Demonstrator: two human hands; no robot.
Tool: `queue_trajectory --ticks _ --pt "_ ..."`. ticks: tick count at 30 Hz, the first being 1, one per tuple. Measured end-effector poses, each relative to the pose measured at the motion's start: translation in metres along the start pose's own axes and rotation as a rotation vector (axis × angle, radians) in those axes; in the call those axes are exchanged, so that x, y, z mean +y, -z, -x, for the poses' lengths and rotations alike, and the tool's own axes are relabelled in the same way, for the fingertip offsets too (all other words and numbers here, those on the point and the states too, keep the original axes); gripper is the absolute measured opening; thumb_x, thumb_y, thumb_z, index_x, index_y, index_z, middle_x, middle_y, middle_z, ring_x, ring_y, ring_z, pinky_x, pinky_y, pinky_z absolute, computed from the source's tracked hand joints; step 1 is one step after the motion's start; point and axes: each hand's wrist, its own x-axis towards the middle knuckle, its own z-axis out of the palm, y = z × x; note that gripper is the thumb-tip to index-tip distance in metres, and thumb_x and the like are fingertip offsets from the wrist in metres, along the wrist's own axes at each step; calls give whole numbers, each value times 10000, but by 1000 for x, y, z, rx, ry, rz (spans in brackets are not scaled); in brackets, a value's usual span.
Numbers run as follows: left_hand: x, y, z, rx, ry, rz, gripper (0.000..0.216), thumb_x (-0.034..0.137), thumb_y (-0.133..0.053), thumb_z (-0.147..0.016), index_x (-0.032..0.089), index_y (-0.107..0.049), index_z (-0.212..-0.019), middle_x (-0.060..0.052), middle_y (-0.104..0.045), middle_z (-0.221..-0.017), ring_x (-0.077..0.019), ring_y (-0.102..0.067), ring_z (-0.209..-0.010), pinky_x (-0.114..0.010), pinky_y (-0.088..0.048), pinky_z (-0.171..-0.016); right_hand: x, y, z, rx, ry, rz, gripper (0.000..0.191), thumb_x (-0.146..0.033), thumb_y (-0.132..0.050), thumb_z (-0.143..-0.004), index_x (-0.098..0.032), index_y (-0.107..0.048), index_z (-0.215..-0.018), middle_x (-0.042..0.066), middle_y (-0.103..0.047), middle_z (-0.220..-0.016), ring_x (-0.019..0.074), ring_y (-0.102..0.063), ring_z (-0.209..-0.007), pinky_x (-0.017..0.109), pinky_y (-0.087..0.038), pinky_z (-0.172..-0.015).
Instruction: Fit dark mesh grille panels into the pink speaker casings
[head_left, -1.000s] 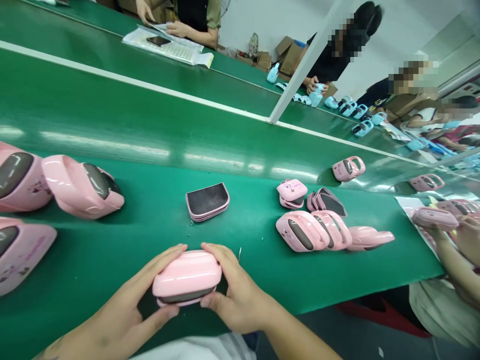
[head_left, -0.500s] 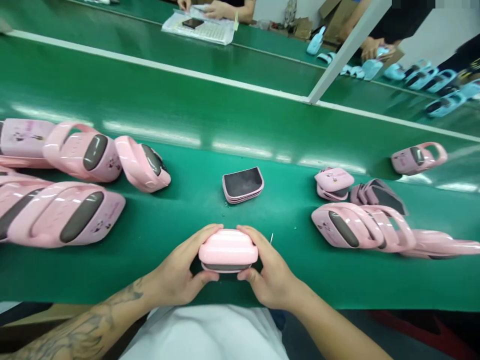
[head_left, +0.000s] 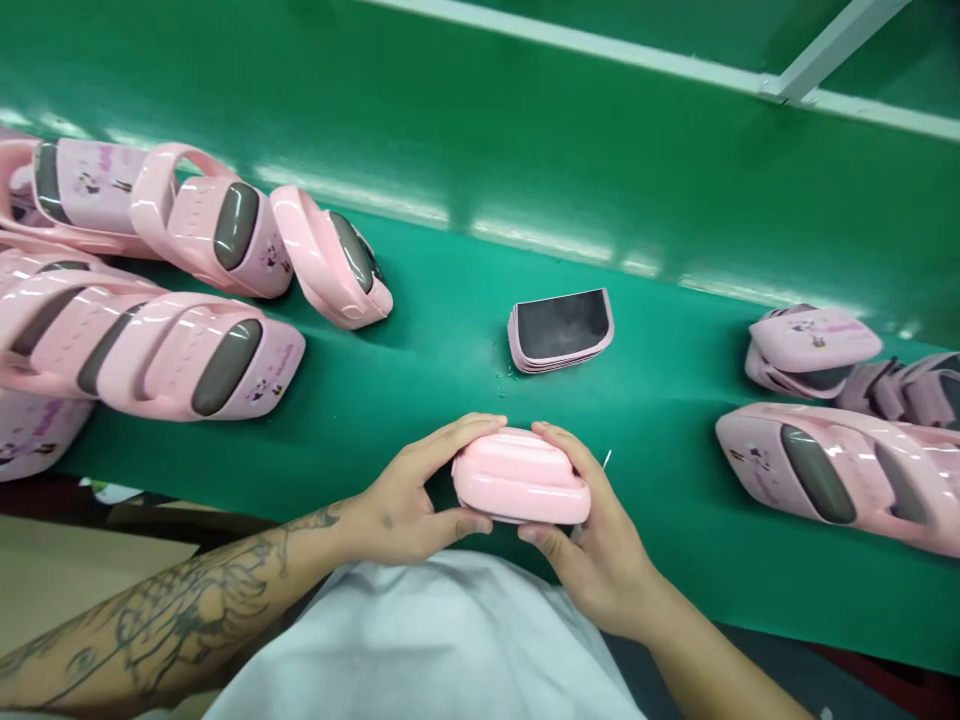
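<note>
Pink case (head_left: 521, 478) lower centre, seemingly resting on the counter (head_left: 450, 390). We see left hand (head_left: 405, 500) and right hand (head_left: 596, 545) curled closed round its two ends. We judge it light, rigid and glossy, likely slippery, so the ends grip best.

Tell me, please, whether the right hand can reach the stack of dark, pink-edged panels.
Probably yes: only bare green belt lies between the right hand and that stack, though it holds a pink plastic shell.

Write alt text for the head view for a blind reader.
A left hand and right hand clasp a glossy pink shell at the near edge of a green belt. Beyond it lies a stack of dark-faced panels; pink handled units lie on both sides.
</note>
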Motion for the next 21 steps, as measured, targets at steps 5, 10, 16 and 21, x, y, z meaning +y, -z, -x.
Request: queue_trajectory --ticks 5,10,16,21 --pt "-4 -3 -3 44 -132 -18 967 384 -956 -850 241 -487 -1682 -221 -647 -1587 -398 -624 -1486 -582 -494 -1273 -6 -1 1 63 -31 34 762 -423 -817 -985 -371 -443 -1646 108 -565 -1679 345 -555 -1566 556 -537 -1268" --pt "-10 -12 -6 96 -211 -42 934 410 -909 -891 189 -469 -1684 -238 -667 -1544 -397 -650 -1454 -561 -515 -1263 -2 -5 -2 98 91 78 722 -380 -728 -1028 -297 -424 -1678 146 -599 -1638 358 -586 -1536 579 -521 -1278" --pt "-5 -12 -7 143 -29 -86 979 505 -981 -799 291 -532 -1642 -166 -687 -1540 -368 -680 -1418 -493 -541 -1235 2 -11 -4 195 69 102 835 -606 -781 -972 -290 -445 -1668 165 -631 -1604 376 -643 -1473 574 -570 -1223" --pt "2 -8 -9 145 108 113 834 666 -743 -978 306 -482 -1683 -149 -676 -1565 -348 -700 -1372 -435 -582 -1131 9 -14 -6 182 -82 21 916 -672 -854 -882 -286 -505 -1635 163 -656 -1595 390 -668 -1449 599 -562 -1219"
